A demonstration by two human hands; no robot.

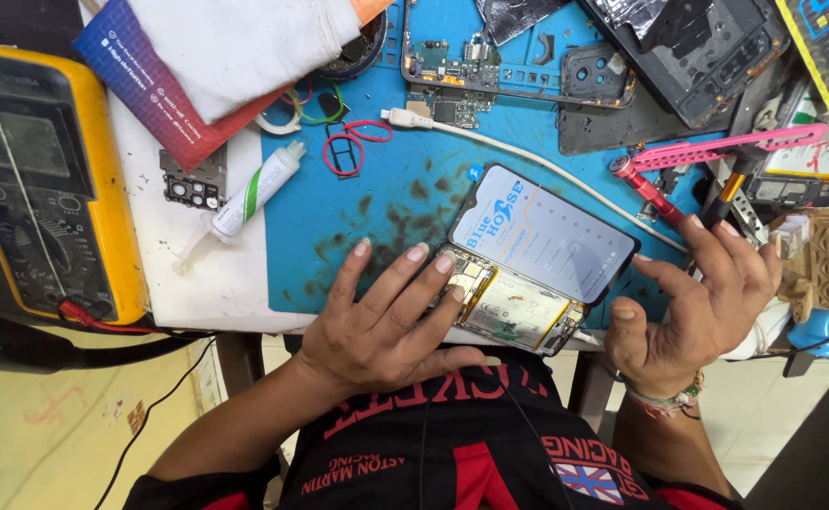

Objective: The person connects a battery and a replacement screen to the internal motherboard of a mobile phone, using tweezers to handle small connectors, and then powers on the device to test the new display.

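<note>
Two bare hands frame an opened phone (528, 283) at the near edge of a blue mat (377, 203), seen from above. We see the left hand (386, 326) lying flat, its fingers spread, with the fingertips (445, 263) pressing the phone's left side, which seems meant to keep the body from sliding. The right hand (693, 307) hovers just beside the phone's right end, palm turned up, fingers curled and apart, gripping nothing; it looks ready to steady or lift that end.

The phone's screen panel (542, 231) is lifted off the body and rests across it at an angle, glass up and lit, so the battery (514, 310) and inner parts show underneath on the near side. We think a thin cable still joins panel and body, though the view does not show it clearly.

Tools lie within reach. A red screwdriver (643, 189) and pink tweezers (735, 146) sit on the mat close behind the right hand. A white cable (528, 161) runs across the mat behind the phone. A white glue tube (249, 198) lies at the mat's left edge, and a yellow multimeter (42, 179) stands well apart at far left. Other stripped boards (448, 71) and phone backs (688, 57) crowd the far side, kept clear of the working space.
</note>
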